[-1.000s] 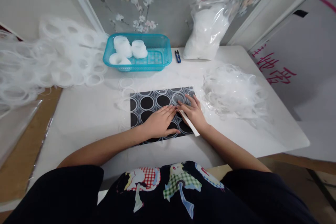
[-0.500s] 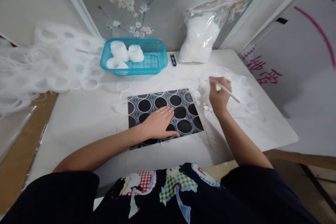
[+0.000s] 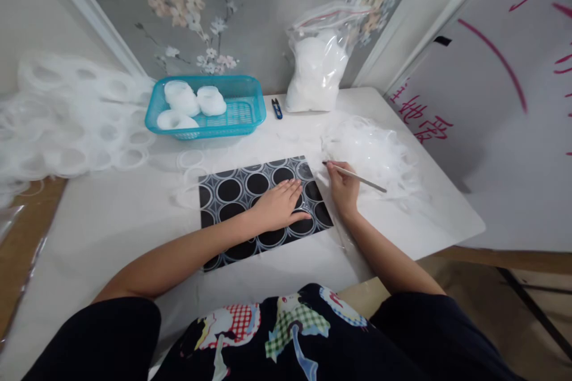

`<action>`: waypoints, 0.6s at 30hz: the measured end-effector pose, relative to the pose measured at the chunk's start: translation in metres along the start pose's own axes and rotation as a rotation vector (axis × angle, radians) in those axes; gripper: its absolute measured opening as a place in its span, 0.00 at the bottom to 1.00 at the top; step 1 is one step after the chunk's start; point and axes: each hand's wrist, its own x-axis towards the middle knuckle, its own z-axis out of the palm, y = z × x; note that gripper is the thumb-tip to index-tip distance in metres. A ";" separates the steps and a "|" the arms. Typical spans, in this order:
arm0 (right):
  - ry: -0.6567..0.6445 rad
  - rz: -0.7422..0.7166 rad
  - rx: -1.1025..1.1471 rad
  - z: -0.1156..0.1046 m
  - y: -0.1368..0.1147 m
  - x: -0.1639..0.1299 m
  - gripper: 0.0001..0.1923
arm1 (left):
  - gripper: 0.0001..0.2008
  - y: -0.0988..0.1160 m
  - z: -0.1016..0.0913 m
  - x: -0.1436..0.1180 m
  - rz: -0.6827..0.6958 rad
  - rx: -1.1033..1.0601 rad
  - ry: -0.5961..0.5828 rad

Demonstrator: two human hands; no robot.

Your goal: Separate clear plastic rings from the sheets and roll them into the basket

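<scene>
The black patterned sheet (image 3: 229, 190) lies on the white table (image 3: 134, 214) in front of the person; the left hand (image 3: 277, 205) rests flat across it, fingers straight and thumb spread, gripping nothing, much as it did a second ago. The right hand (image 3: 345, 190) is what has changed; a second ago it was down on the sheet next to the left, half a second ago it was out over the heap (image 3: 375, 152) of pale rings, and now it is back just beside the sheet's right edge, fingers pinched around a thin stick (image 3: 364, 181) (its dark tip points toward the sheet). A few loose rings (image 3: 190, 159) lie near the sheet's left edge; behind stand the blue basket (image 3: 257, 116) with white stacks inside, the snips (image 3: 277, 108) and a stuffed clear bag (image 3: 315, 74), all placed as before.
</scene>
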 end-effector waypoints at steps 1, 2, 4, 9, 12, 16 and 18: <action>-0.039 -0.021 -0.019 0.001 0.000 -0.001 0.13 | 0.41 0.000 -0.001 -0.001 0.002 0.014 -0.008; -0.107 -0.037 -0.034 0.001 0.001 -0.002 0.12 | 0.41 0.000 -0.002 -0.002 0.005 0.026 -0.015; -0.238 -0.039 -0.035 0.003 0.003 -0.004 0.12 | 0.41 -0.001 -0.004 -0.002 0.015 0.041 -0.018; -0.283 0.004 -0.028 0.005 0.005 -0.003 0.12 | 0.41 -0.003 -0.008 0.000 0.070 0.024 -0.016; -0.286 0.012 -0.040 0.004 0.004 -0.003 0.12 | 0.42 -0.003 -0.011 0.000 0.079 0.033 -0.050; -0.289 0.019 -0.044 0.003 0.004 -0.004 0.12 | 0.43 -0.002 -0.012 -0.001 0.082 0.051 -0.062; -0.286 0.011 -0.045 0.003 0.004 -0.003 0.12 | 0.43 -0.002 -0.011 -0.001 0.086 0.058 -0.062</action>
